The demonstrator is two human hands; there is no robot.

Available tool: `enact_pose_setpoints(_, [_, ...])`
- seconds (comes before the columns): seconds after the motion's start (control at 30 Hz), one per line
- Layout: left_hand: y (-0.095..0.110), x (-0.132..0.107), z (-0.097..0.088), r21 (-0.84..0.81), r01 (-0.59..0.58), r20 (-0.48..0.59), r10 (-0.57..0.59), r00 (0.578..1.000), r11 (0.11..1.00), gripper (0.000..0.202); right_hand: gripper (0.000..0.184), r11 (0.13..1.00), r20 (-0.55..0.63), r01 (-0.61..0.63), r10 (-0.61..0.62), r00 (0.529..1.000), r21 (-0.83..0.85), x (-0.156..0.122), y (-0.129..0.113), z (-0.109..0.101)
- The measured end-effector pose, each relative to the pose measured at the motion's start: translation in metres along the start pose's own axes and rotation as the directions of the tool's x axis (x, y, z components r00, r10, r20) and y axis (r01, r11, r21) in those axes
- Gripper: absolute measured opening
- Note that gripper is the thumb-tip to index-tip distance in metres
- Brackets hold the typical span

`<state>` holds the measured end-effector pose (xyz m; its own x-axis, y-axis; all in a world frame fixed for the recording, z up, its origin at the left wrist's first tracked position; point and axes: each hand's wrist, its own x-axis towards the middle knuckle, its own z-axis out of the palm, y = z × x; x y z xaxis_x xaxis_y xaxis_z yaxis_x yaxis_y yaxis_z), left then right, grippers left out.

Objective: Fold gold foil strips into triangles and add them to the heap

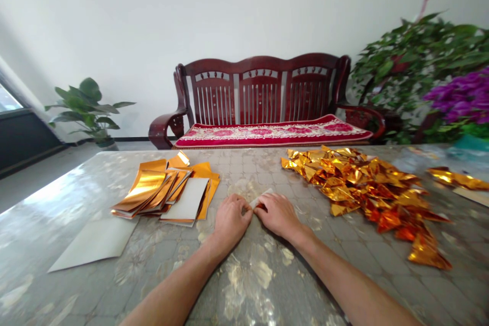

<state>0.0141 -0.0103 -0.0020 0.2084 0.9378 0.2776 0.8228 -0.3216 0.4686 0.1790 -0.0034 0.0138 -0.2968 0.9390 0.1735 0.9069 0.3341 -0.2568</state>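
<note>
Between my two hands, over the middle of the table, is a small piece of foil paper (255,202) with its pale side showing; most of it is hidden by fingers. My left hand (232,215) pinches its near left part with thumb and fingers. Close beside it, my right hand (279,215) has its fingers closed on the right part, and the thumbs nearly meet. Left of my hands lies a loose stack of gold foil sheets (147,183), some with the pale side up. To the right spreads a heap of folded gold foil pieces (351,178).
A patterned, glossy cover lies over the table (244,280). One pale sheet (95,242) rests apart at the left. Clear plastic (420,158) and more gold foil (458,179) are at the far right. Beyond stand a wooden bench (260,97) and potted plants (87,107).
</note>
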Motion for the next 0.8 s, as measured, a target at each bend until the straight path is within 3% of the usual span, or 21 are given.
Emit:
enact_pose_setpoints(0.43, [0.004,0.0,-0.004,0.129,-0.003,0.04,-0.002,0.999,0.992,0.011,0.017,0.999,0.028,-0.006,0.005,1.0,0.052,-0.006,0.004,-0.009])
enact_pose_setpoints(0.63, [0.007,0.0,-0.007,0.142,-0.012,0.061,0.003,0.998,0.99,0.012,0.019,0.997,-0.058,-0.035,0.039,0.998,0.063,-0.014,0.011,-0.01])
enact_pose_setpoints(0.8, [0.007,0.0,-0.008,0.136,-0.02,0.068,0.011,0.998,0.99,0.012,0.028,0.998,-0.049,-0.039,0.041,0.998,0.04,-0.014,0.015,-0.004])
